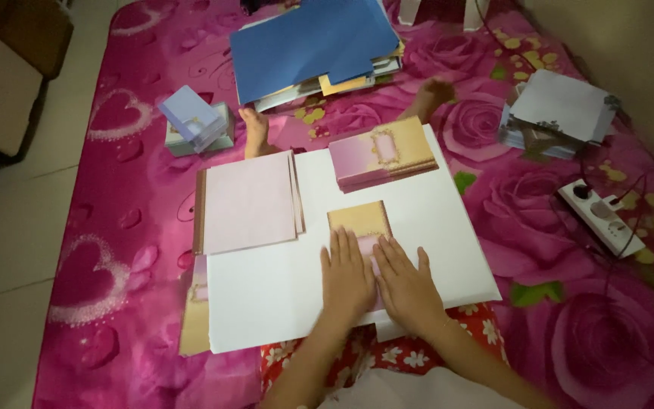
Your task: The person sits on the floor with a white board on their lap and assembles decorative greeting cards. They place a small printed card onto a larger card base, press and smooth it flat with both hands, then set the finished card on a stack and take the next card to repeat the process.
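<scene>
**A:** So what's going on with the hands, are they holding anything?

**B:** Nope, not gripping. Left hand and right hand lie flat, palms down, side by side on a small pink and gold card. Fingers are straight and a bit spread, pressing on the card's near half, clamped on nothing. The far gold edge of the card pokes out past the fingertips.

**A:** And the card sits where?

**B:** On a big white board laid across the person's lap, over a pink rose-print mat on the floor.

**A:** Other stuff around?

**B:** On the board, a stack of matching pink and gold cards just beyond the hands, and a pile of pale pink sheets to the left. Farther off on the mat there's a blue folder on papers, a small lavender box, a grey-white envelope stack and a white power strip at the right. Bare feet show past the board.
</scene>
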